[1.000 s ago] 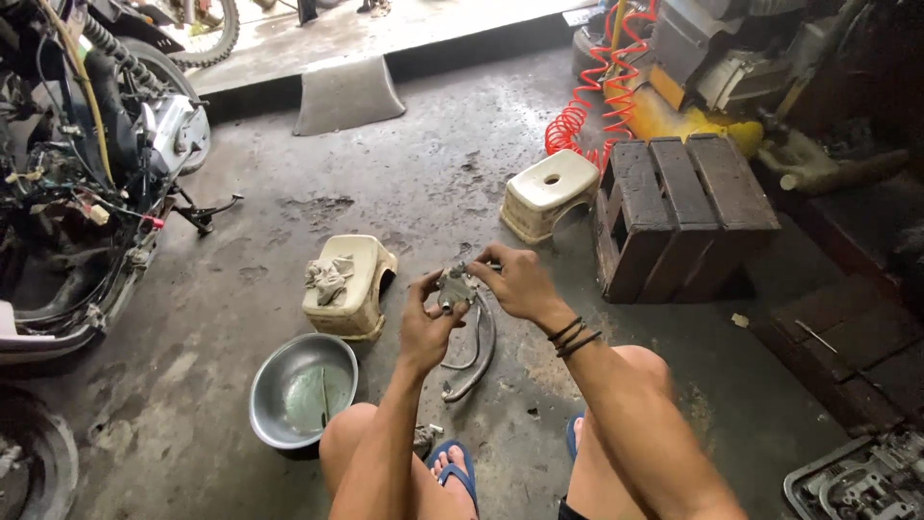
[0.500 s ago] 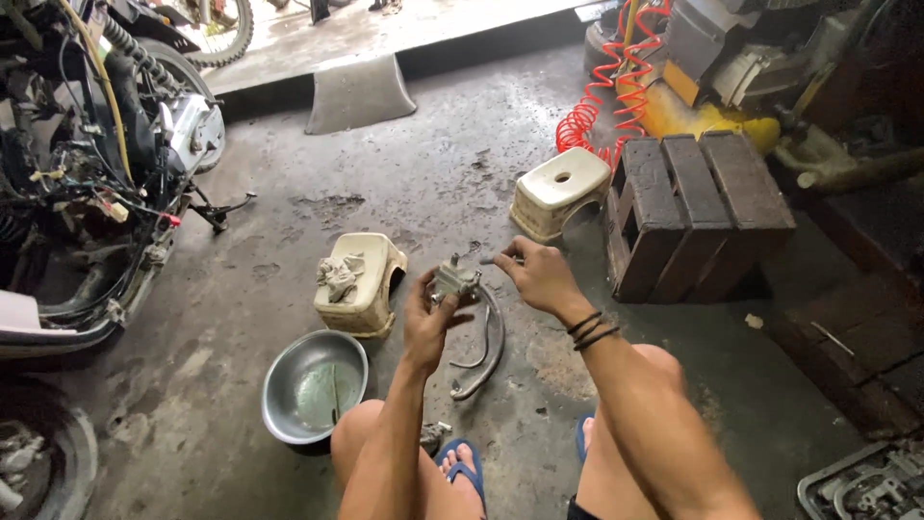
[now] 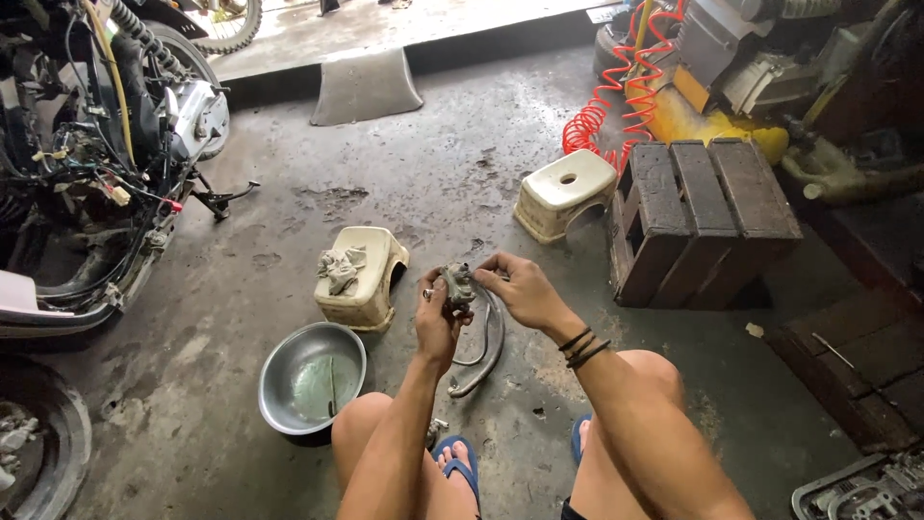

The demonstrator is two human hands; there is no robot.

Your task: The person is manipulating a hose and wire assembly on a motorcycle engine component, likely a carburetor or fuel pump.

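I squat on a stained concrete floor. My left hand (image 3: 435, 323) grips a small grey metal engine part (image 3: 457, 286) held up in front of me. My right hand (image 3: 515, 286) touches the part's right side with its fingertips; black bands circle that wrist. On the floor just beyond the hands lies a curved grey metal bar (image 3: 484, 349). A steel bowl (image 3: 311, 378) with greenish liquid and a thin tool stands to the left of my knee.
A cream plastic stool (image 3: 364, 279) with a rag on top lies near the bowl; another stool (image 3: 561, 193) stands farther back. A dark wooden crate (image 3: 701, 220) is at right, a red coiled hose (image 3: 602, 101) behind it. A stripped motorcycle (image 3: 91, 164) fills the left.
The view has shifted a little. My hands stay together on the metal part, with the right fingers closing in on its side.
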